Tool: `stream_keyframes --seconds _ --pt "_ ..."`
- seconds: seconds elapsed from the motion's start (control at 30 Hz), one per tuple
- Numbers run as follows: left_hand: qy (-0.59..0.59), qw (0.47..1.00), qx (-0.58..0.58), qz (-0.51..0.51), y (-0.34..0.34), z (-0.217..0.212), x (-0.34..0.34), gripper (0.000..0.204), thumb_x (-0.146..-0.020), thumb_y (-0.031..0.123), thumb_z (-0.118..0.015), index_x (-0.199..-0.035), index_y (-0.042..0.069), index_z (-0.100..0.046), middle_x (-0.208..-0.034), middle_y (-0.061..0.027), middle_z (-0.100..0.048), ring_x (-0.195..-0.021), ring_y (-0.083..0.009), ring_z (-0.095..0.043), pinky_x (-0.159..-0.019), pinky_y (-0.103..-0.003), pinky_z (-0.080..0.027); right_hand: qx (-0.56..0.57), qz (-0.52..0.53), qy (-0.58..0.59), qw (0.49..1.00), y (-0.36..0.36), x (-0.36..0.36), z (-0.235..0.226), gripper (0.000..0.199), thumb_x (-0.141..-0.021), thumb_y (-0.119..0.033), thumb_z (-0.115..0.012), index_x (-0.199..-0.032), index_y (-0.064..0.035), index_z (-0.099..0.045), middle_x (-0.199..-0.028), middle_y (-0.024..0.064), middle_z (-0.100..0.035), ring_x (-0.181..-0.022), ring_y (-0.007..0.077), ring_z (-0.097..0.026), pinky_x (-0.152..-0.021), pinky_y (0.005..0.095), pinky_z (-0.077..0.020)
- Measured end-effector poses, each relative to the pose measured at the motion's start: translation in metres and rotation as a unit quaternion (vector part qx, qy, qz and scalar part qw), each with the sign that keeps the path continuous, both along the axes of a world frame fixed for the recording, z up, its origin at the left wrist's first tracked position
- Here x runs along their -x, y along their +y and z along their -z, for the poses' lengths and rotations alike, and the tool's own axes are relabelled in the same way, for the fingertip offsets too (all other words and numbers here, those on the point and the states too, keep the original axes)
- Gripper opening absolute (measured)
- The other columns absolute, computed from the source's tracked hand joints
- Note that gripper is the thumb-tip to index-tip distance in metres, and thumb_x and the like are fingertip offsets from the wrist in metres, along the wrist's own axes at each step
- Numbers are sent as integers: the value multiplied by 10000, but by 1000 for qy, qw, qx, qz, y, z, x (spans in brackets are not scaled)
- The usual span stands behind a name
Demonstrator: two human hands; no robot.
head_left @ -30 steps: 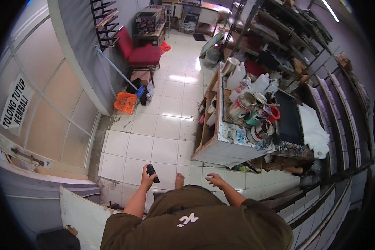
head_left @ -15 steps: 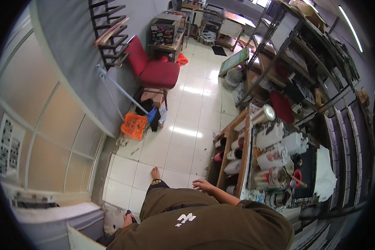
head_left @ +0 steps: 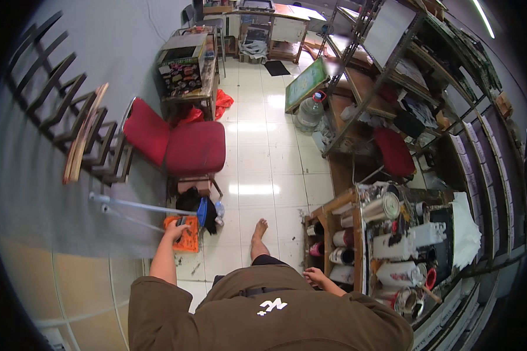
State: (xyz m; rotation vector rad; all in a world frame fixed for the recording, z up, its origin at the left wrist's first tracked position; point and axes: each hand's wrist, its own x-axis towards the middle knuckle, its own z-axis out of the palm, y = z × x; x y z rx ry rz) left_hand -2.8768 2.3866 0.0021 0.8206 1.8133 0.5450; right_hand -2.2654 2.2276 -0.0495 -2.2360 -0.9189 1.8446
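My left hand point(head_left: 174, 229) is stretched forward on the left, fingers closed around a small dark object point(head_left: 181, 221) whose kind I cannot make out. In the picture it overlaps the orange dustpan point(head_left: 187, 238) on the floor; whether they touch, I cannot tell. My right hand point(head_left: 315, 276) hangs low beside my body, fingers curled in, with nothing visible in them. Nearest to it is a wooden shelf unit point(head_left: 360, 257) holding several cans and bottles. My bare foot point(head_left: 260, 230) is forward on the tiles.
A red chair point(head_left: 196, 149) stands against the left wall, beneath a black wall rack point(head_left: 58, 70) holding wooden strips. Long pale handles point(head_left: 140, 205) lean by the dustpan. At right are paint containers point(head_left: 392, 245), a large water bottle point(head_left: 309, 114) and metal shelving point(head_left: 369, 99).
I have moved forward along the tiled aisle, and the chair and rack appear closer. My left hand has swung forward with the dark object. My right hand's fingers have curled in.
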Motion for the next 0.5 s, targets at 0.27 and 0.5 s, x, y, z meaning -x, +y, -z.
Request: stream_keyframes --seconds 0.27,0.5 --pt "36 998 -32 50 132 78 -59 526 -628 265 -702 -1051 8 -524 -931 -124 -586 -842 -212 -557 -718 -331 -452 -140 -38 47 988 309 -11 13 288 -768 -196 -647 -985 -17 -580 -753 46 -588 -657 135 -539 -532 289 -442" --pt "-147 911 331 -196 127 41 -42 193 -724 253 -561 -711 62 -530 -588 -80 -513 -478 -215 -499 -468 -388 -405 -221 2 59 974 646 -11 -148 463 -795 -322 -600 -1184 -109 -464 -971 44 -567 -844 163 -561 -685 334 -439"
